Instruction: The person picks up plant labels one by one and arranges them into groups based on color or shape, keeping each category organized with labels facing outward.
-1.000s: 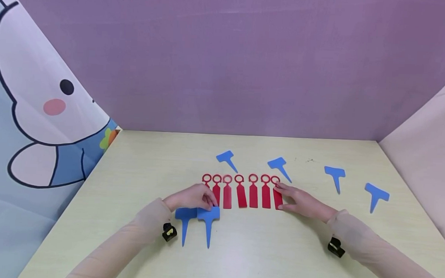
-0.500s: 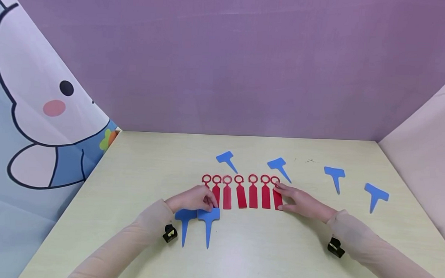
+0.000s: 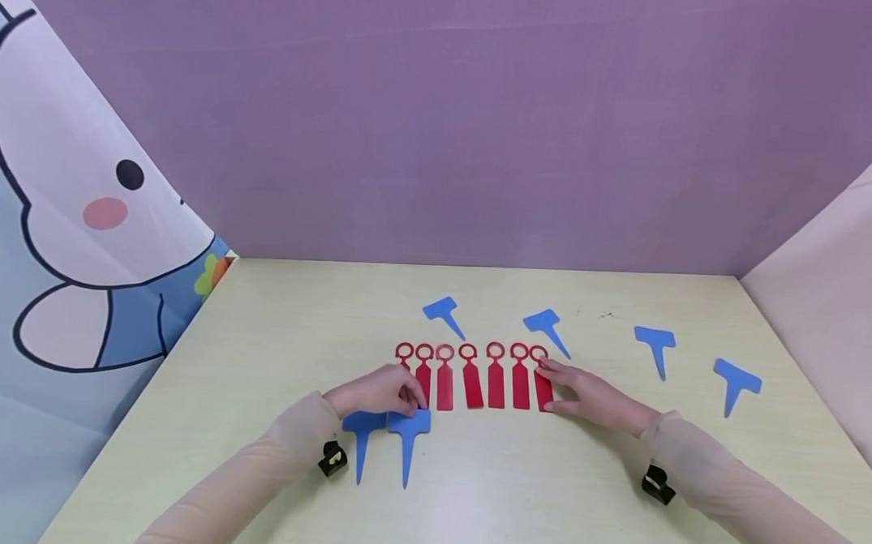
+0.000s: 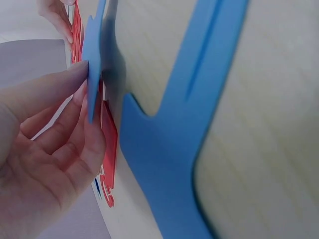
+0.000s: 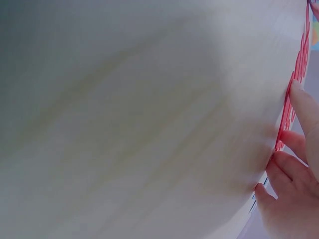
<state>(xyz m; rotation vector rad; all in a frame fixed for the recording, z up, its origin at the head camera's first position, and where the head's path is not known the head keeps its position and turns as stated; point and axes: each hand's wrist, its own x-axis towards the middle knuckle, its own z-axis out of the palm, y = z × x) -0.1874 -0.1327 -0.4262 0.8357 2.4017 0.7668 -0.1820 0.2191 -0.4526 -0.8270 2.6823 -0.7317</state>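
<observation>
My left hand (image 3: 385, 390) pinches the top edge of a blue T-shaped plant label (image 3: 407, 445). In the left wrist view that label (image 4: 93, 50) stands between thumb and fingers, tilted off the tabletop. Directly left of it, a second blue plant label (image 3: 362, 447) points its stem toward me, its head partly under the hand. Several red tags with ring ends (image 3: 496, 384) lie in a row; the hand covers part of the leftmost. My right hand (image 3: 594, 399) rests its fingers and thumb on the rightmost red tag (image 3: 543, 390), fingers loosely extended.
Behind the row, two blue labels lie on the table, one at left (image 3: 444, 311) and one mid-table (image 3: 546, 322). Two more blue labels lie to the right, one nearer (image 3: 655, 340) and one farther out (image 3: 737, 378). A purple wall (image 3: 478, 144) closes the table's back.
Both hands stay practically where they were. The left still holds the blue plant label, and the right still rests on the end red tag. The view has shifted very slightly.
</observation>
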